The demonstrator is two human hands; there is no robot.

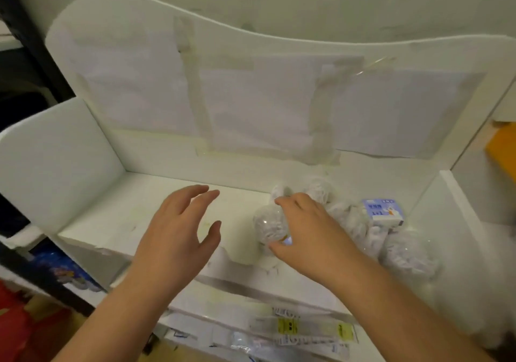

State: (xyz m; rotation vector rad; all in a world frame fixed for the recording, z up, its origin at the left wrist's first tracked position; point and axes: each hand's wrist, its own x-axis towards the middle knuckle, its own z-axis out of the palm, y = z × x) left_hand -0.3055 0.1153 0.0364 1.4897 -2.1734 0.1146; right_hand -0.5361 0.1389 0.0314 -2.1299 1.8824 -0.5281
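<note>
Left hand (178,230) spread above worktop (111,222); right hand (304,233) grips ball (268,225). Lift straight up, clear of other balls (407,253).

Lay bare over the left half of the white floor board (120,222), with passing room between the left side panel (55,160) and the left hand (178,236). Was closed behind by the tall back panel (251,105), rightward by the right side panel (460,236). Was crowded on the right half: wrapped bundles (407,253) packed touching, a small blue box (382,212) among them, the front bundle (268,226) under the right hand (310,236). Stood open from above and in front.
</note>
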